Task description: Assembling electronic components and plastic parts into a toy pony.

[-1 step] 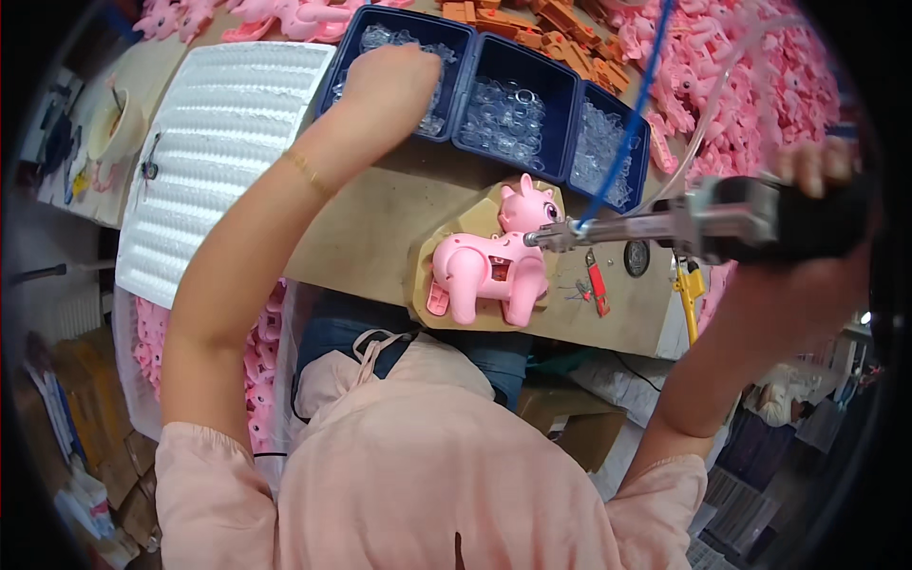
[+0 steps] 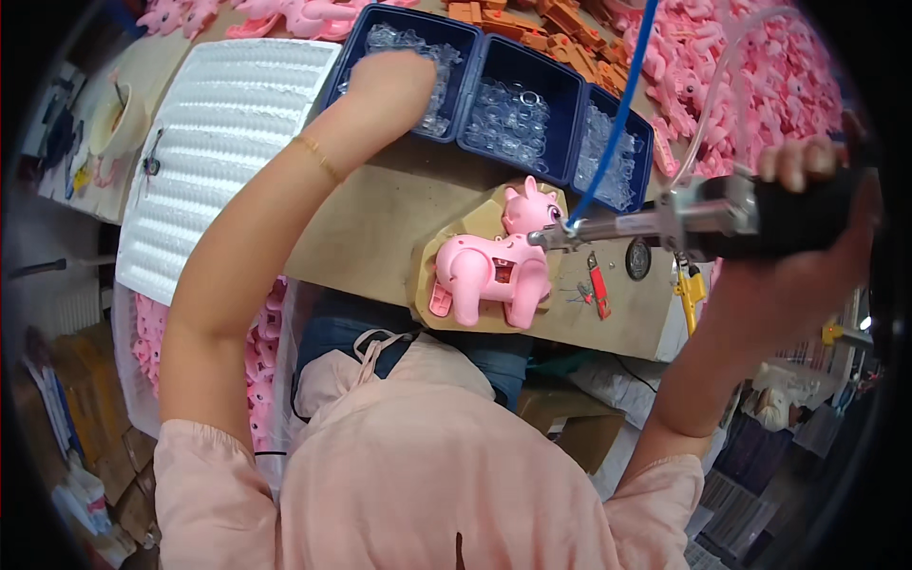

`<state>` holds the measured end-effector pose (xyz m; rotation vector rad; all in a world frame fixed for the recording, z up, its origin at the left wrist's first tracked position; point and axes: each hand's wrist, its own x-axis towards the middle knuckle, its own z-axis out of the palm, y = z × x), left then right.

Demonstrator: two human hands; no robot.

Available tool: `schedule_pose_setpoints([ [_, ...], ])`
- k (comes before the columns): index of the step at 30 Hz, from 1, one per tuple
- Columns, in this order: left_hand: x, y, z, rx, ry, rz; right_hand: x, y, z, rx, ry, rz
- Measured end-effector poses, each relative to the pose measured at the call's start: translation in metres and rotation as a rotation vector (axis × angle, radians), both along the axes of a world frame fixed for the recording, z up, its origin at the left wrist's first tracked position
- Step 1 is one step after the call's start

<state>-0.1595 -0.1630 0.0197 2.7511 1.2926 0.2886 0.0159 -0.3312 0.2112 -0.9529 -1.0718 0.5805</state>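
My left hand is over the left one of three blue bins, above small clear plastic parts; its fingers point down and are hidden behind the hand. My right hand is wrapped round the black grip of a pneumatic screwdriver, held level with a blue hose at its front. The screwdriver's tip overlaps the neck area of a pink toy pony; whether it touches, I cannot tell. The pony lies on its side in a tan holder, with an opening in its body.
A red-handled cutter, a round black piece and a yellow tool lie right of the holder. White padded sheet covers the left side. Pink parts heap at far right; orange parts lie behind the bins.
My left hand has dipped slightly lower over the left bin. My right hand and the screwdriver have shifted a little; the pony stays in its holder.
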Motion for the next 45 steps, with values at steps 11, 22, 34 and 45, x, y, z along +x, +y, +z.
schedule_pose_setpoints([
  [11, 0.008, 0.009, -0.014, 0.192, -0.213, -0.028, -0.006, 0.005, -0.031, -0.06, -0.062, -0.065],
  [22, -0.004, 0.018, -0.023, -0.017, -0.43, 0.016, -0.009, 0.021, 0.004, 0.024, -0.113, 0.036],
  [34, -0.068, -0.184, 0.003, -0.122, -0.693, -0.381, -0.007, 0.015, -0.017, 0.007, 0.067, 0.169],
  [45, -0.056, -0.223, -0.018, -0.1, -0.648, -0.45, -0.058, 0.013, -0.029, -0.044, 0.054, 0.147],
])
